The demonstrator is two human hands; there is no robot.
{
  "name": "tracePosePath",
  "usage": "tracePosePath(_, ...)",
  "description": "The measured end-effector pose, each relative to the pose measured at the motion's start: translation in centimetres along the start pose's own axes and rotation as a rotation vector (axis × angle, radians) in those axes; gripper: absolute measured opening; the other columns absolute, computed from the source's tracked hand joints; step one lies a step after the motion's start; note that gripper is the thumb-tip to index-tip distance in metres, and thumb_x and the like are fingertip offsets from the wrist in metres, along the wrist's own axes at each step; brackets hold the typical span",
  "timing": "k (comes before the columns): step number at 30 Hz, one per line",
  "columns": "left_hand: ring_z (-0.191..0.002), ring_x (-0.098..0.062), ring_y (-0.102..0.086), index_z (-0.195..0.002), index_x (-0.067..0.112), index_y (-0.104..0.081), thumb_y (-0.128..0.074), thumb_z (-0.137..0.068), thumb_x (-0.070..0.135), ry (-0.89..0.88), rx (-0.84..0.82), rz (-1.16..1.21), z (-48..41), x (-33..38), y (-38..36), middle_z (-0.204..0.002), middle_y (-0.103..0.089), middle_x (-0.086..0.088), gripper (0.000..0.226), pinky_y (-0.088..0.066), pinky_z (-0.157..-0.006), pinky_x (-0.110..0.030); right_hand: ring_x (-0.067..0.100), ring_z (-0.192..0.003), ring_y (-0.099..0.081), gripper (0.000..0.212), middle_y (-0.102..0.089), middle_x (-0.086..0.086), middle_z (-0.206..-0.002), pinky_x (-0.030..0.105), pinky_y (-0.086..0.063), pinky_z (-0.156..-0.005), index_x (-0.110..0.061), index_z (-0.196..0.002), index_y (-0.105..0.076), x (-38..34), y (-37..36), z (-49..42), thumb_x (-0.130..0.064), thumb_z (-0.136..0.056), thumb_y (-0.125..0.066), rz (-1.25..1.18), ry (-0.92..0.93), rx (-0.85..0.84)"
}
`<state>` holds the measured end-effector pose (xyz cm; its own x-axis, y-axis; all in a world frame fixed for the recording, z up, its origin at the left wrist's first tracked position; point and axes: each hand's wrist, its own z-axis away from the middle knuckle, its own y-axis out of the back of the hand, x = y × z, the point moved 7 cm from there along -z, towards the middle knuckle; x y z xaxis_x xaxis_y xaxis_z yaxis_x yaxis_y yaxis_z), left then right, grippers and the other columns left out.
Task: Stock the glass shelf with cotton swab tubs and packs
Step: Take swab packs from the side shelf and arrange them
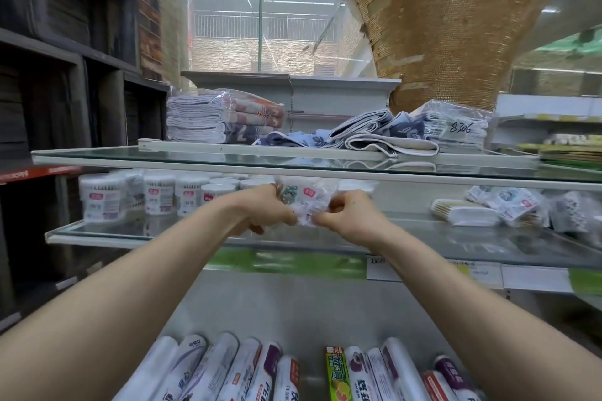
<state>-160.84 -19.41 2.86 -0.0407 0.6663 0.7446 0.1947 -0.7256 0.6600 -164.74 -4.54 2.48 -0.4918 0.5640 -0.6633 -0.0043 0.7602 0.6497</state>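
A clear plastic pack of cotton swabs [306, 197] hangs in the air above the middle of the lower glass shelf [169, 233]. My left hand [260, 210] pinches its left edge and my right hand [350, 215] pinches its right lower corner. Several white cotton swab tubs [153, 194] stand in rows on the shelf's left half. More swab packs [501, 205] lie in a loose heap on the shelf's right end.
An upper glass shelf [195, 156] just above my hands carries folded towels [224, 120] in plastic wrap. Below, rolls of cling film and bags [247, 371] lie side by side. Dark wooden shelving [49, 75] stands to the left.
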Motion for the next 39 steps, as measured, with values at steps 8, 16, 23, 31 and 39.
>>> tracePosePath(8, -0.097, -0.022, -0.052, -0.122, 0.008, -0.047, -0.071, -0.084, 0.02, 0.043, 0.184, -0.237, -2.3, -1.7, -0.4, -0.113, -0.058, -0.005, 0.047, -0.043, -0.085, -0.029, 0.022, -0.083, -0.065, 0.008, -0.069, 0.006, -0.088, 0.03, -0.053, -0.076, -0.015, -0.082, -0.064, 1.0, -2.6, -1.4, -0.022, -0.083, -0.066, 0.182, -0.013, -0.114)
tracePosePath(16, -0.089, -0.02, -0.051, -0.116, 0.009, -0.05, -0.065, -0.088, 0.035, 0.176, 0.146, -0.48, -4.9, -2.0, 0.0, -0.098, -0.051, -0.005, 0.041, -0.044, -0.084, -0.026, 0.023, -0.077, -0.053, 0.017, -0.054, 0.002, -0.078, 0.026, -0.038, -0.068, -0.016, -0.08, -0.052, 0.6, -3.5, -3.3, -0.027, -0.092, -0.058, 0.328, -0.037, -0.095)
tracePosePath(23, -0.111, -0.026, -0.055, -0.133, 0.003, -0.043, -0.057, -0.093, 0.023, 0.12, 0.227, -0.557, -5.2, -2.2, -0.4, -0.124, -0.054, -0.013, 0.047, -0.042, -0.086, -0.027, 0.024, -0.082, -0.059, 0.014, -0.062, 0.006, -0.091, 0.027, -0.043, -0.069, -0.013, -0.091, -0.06, 1.3, -4.0, -4.6, -0.027, -0.088, -0.063, 0.342, -0.086, -0.125)
tracePosePath(31, -0.09, -0.019, -0.057, -0.128, 0.009, -0.047, -0.064, -0.088, 0.028, 0.142, 0.158, -0.61, -5.4, -2.3, 0.1, -0.112, -0.059, -0.007, 0.047, -0.049, -0.08, -0.025, 0.021, -0.075, -0.055, 0.013, -0.058, 0.003, -0.083, 0.024, -0.041, -0.067, -0.013, -0.091, -0.057, 0.6, -3.4, -3.4, -0.026, -0.089, -0.06, 0.337, -0.025, -0.168)
tracePosePath(39, -0.092, -0.029, -0.059, -0.097, 0.016, -0.057, -0.065, -0.084, 0.018, -0.045, 0.43, -0.549, -1.8, -0.5, 0.4, -0.1, -0.062, -0.007, 0.016, -0.053, -0.081, -0.04, 0.026, -0.095, -0.064, 0.024, -0.07, 0.009, -0.102, 0.034, -0.052, -0.087, -0.008, -0.104, -0.068, 0.6, -0.8, -1.2, -0.025, -0.09, -0.057, 0.308, 0.068, -0.049)
